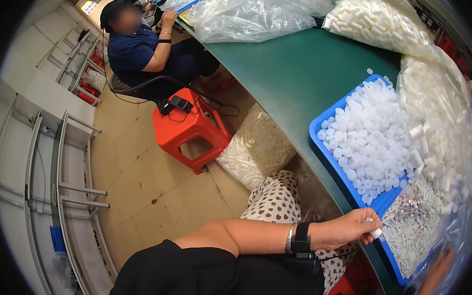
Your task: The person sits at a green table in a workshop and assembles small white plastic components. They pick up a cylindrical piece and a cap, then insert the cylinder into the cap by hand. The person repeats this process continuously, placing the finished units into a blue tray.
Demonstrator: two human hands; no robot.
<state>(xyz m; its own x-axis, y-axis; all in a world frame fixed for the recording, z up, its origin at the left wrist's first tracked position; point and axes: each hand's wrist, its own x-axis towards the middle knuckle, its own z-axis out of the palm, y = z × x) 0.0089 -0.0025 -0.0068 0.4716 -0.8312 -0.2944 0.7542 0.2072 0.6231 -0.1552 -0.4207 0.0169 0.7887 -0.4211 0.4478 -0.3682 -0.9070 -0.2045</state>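
My left hand (354, 228) is closed on a small white cylinder (374, 230), pinched between thumb and fingers at the near-left edge of the blue tray (338, 174). In the tray's far part lies a heap of translucent round plastic caps (364, 135). Its near part holds many thin white stick-like pieces (412, 228), some with reddish bits. At the right rim, my right hand (438, 269) is beside the tray's near end, against clear plastic; its fingertips are too unclear to show whether they hold anything.
A large clear bag of white cylinders (433, 100) spills beside the tray on the green table (284, 69). More plastic bags (249, 16) lie at the back. A co-worker (139, 55) sits left, near a red stool (180, 128) with black devices. A filled bag (257, 146) stands beneath the table edge.
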